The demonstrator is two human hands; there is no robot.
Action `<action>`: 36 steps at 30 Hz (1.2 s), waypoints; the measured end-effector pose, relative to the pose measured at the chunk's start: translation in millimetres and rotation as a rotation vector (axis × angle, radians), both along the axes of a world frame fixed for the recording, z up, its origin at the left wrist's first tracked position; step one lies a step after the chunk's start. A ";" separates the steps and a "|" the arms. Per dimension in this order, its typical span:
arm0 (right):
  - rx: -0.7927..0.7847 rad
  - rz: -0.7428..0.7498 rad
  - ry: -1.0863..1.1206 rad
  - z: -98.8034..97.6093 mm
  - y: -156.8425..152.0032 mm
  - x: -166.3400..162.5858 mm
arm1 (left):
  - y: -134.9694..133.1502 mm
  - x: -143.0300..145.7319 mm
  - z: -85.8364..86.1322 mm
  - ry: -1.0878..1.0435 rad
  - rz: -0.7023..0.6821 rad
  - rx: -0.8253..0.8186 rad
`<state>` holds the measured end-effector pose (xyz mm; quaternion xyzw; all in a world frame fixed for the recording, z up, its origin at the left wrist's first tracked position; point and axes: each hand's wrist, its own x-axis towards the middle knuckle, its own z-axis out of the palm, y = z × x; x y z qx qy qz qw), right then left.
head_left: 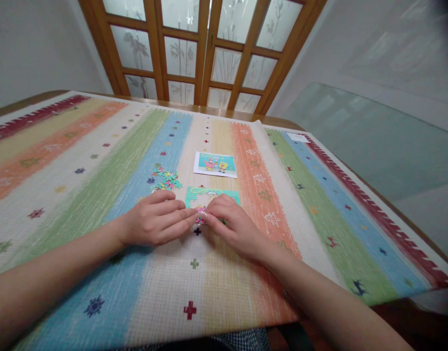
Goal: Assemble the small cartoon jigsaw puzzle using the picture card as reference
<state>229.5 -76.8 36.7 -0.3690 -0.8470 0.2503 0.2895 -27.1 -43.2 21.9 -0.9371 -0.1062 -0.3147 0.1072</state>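
Note:
My left hand (pixel 156 219) and my right hand (pixel 229 222) meet fingertip to fingertip over a small pink puzzle piece (pixel 201 216), which both pinch between them. Just behind the fingers lies a partly joined teal jigsaw (pixel 209 195), flat on the striped cloth (pixel 99 195). A loose heap of jigsaw pieces (pixel 165 179) sits to the left of it, beyond my left hand. Farther back lies a reference picture card (pixel 215 164) showing cartoon figures on a teal ground.
The striped cloth covers a wooden table whose far edge (pixel 216 113) runs below a wooden door with frosted panes (pixel 202 48). A glass tabletop (pixel 373 146) adjoins on the right. A white label (pixel 297 138) lies near the cloth's far right corner.

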 end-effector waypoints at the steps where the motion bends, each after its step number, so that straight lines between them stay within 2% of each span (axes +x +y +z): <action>1: -0.016 -0.009 0.023 0.7 -1.1 -1.7 | -1.6 0.6 -0.2 -0.002 0.003 0.003; 5: -0.080 -0.036 0.121 2.6 -3.8 -5.5 | -5.5 2.9 1.3 -0.011 0.029 0.000; 8: -0.120 -0.059 0.150 2.9 -3.6 -5.0 | -4.7 7.3 3.0 -0.059 0.108 -0.034; 13: -0.029 -0.176 0.109 -2.7 4.2 3.4 | 6.0 12.1 -2.9 -0.138 0.210 -0.164; 19: 0.056 -0.343 0.027 -14.6 20.1 17.5 | 14.6 8.1 -13.0 0.044 0.155 -0.332; 24: 0.060 -0.367 -0.045 -21.1 25.8 17.6 | 13.9 11.1 -17.7 0.147 0.130 -0.320; 36: 0.055 -0.445 -0.200 -27.7 25.0 -0.9 | 12.6 15.2 -18.4 0.182 0.108 -0.280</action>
